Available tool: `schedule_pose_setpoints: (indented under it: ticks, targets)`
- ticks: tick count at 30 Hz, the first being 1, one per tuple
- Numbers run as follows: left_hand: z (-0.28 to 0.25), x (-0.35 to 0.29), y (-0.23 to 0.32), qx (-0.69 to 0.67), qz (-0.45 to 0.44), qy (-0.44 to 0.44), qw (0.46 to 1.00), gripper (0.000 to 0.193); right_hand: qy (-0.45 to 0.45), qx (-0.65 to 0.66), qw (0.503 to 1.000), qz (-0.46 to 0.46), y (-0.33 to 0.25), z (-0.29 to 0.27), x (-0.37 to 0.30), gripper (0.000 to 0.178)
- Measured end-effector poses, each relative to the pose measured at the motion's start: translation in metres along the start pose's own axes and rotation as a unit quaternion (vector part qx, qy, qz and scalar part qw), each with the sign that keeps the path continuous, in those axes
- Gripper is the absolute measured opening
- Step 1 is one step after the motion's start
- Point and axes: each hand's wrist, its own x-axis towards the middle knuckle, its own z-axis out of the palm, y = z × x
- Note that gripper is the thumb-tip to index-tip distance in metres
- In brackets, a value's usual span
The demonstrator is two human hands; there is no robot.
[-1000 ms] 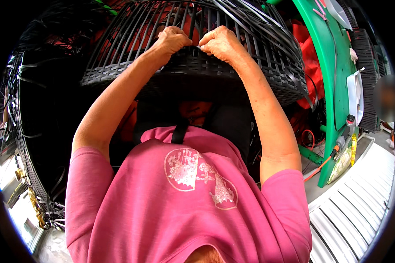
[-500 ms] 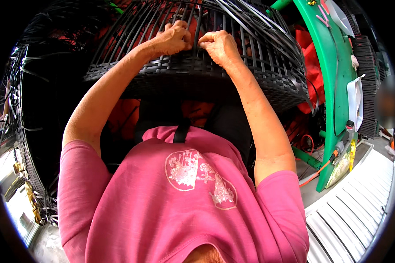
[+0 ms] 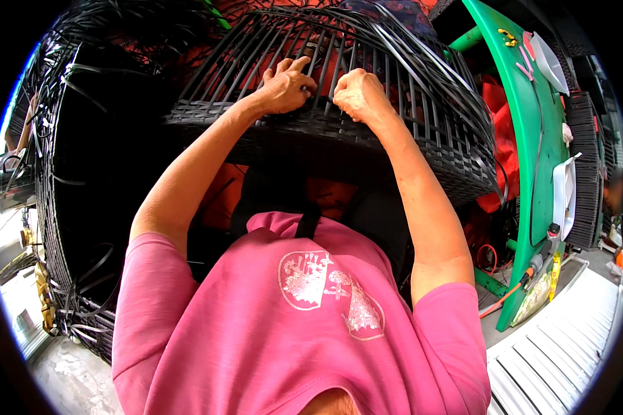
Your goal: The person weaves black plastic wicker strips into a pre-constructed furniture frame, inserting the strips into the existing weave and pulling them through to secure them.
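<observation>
Fingers of both hands curled on basket (image 3: 408,117) slats: left hand (image 3: 287,86) and right hand (image 3: 356,93) side by side, gripping black strips above woven band; basket sits ahead of chest, green frame (image 3: 526,138) to right

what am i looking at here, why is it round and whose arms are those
The picture is round because it comes from a wide fisheye camera worn on a person's head, looking down, so straight edges bend. The pink T-shirt and both bare arms belong to that person. The left hand and right hand grip the upright strips of a half-woven black plastic wicker basket, side by side, above its finished woven band. A larger black woven frame stands to the left, and a green metal frame to the right.
</observation>
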Motion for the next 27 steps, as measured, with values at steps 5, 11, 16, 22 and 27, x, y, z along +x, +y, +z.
schedule_pose_setpoints:
  ticks: [5,11,16,22,27]
  targets:
    - [-0.011,0.003,0.02,-0.069,-0.055,-0.056,0.995,0.028,-0.033,0.047,0.998,-0.002,0.004,0.013,0.012,0.015]
    - [-0.019,0.004,0.004,-0.089,-0.007,-0.032,0.995,0.018,-0.089,0.132,0.986,0.056,-0.005,0.008,0.004,0.013]
    - [-0.052,0.001,0.007,-0.193,0.035,0.074,0.978,0.012,0.071,0.304,0.947,-0.071,-0.004,0.018,0.003,0.017]
    - [-0.043,-0.014,-0.012,-0.21,0.002,0.096,0.973,0.013,0.001,0.388,0.922,-0.014,-0.015,0.021,0.004,0.015]
    - [-0.006,-0.027,-0.048,-0.071,0.0,0.134,0.989,0.014,0.049,0.294,0.954,-0.006,-0.039,0.03,0.016,0.012]
